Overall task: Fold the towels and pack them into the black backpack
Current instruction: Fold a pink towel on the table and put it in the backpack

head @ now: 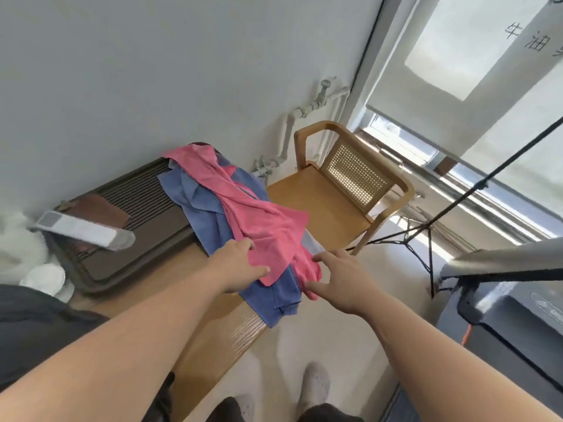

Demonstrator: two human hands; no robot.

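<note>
Your left hand [240, 263] pinches the near edge of the crumpled pink towel [268, 220], its fingers curled round the cloth. Your right hand [335, 278] is spread wide, with its thumb and fingertips just touching the same towel's near-right corner. The pink towel lies in loose, twisted folds across a rumpled blue towel [207, 214]. Both are heaped on the light wooden table [231, 330], and the blue one's corner reaches the table's near edge. A wooden chair with a woven cane back [350, 178] stands just beyond the heap.
</note>
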